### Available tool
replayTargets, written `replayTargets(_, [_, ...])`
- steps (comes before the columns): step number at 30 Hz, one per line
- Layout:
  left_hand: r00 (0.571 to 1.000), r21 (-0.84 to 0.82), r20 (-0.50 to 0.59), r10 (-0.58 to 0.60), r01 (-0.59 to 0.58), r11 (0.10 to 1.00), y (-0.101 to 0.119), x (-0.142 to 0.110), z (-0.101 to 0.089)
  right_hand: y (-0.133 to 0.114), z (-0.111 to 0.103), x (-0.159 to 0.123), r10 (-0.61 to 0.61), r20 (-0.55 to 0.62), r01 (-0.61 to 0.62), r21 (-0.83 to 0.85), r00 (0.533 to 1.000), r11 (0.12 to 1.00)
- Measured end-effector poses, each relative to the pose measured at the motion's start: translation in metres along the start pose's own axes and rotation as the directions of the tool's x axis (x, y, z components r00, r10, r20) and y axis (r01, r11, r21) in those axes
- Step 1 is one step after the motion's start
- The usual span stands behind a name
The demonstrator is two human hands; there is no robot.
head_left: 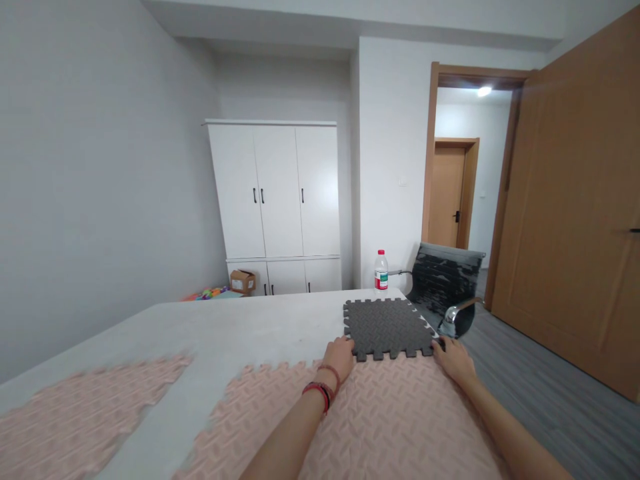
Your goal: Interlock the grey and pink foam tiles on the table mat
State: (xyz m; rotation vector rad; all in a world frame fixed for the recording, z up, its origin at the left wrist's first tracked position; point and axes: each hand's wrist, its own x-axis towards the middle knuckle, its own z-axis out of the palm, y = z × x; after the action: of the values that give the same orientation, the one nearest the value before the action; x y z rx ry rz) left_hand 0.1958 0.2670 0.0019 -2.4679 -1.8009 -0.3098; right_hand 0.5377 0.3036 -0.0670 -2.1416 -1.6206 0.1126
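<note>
A dark grey foam puzzle mat (387, 327) with toothed edges lies on the far right part of the table. My left hand (340, 353), with red and dark bands on the wrist, grips its near left corner, fingers closed. At the near right corner, my right hand (454, 359) pinches the same mat, its fingertips partly hidden. Under my forearms spreads a pink foam puzzle mat (400, 413), its far edge right against the near teeth of the grey one. I cannot tell whether the two interlock.
Another pink foam mat (90, 407) lies to the left on the white table (260, 320). A bottle with a red cap (381, 272) stands at the far edge. Beyond are a worn black chair (445, 280), a cardboard box (243, 282), white cabinets (280, 187) and an open wooden door (575, 200).
</note>
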Motion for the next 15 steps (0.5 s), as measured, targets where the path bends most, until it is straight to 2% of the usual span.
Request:
replayTargets(6, [0.999,0.026,-0.029,0.025,-0.024,0.999,0.003,-0.009,-0.001,-0.007,-0.006,-0.008,-0.068,-0.022,0.067,-0.047,0.997,0.997])
replayTargets(15, [0.996,0.032,-0.043,-0.079,0.080,0.996,0.006,-0.012,0.005,-0.013,-0.011,-0.019,-0.147,-0.027,0.143,-0.118,0.989,0.983])
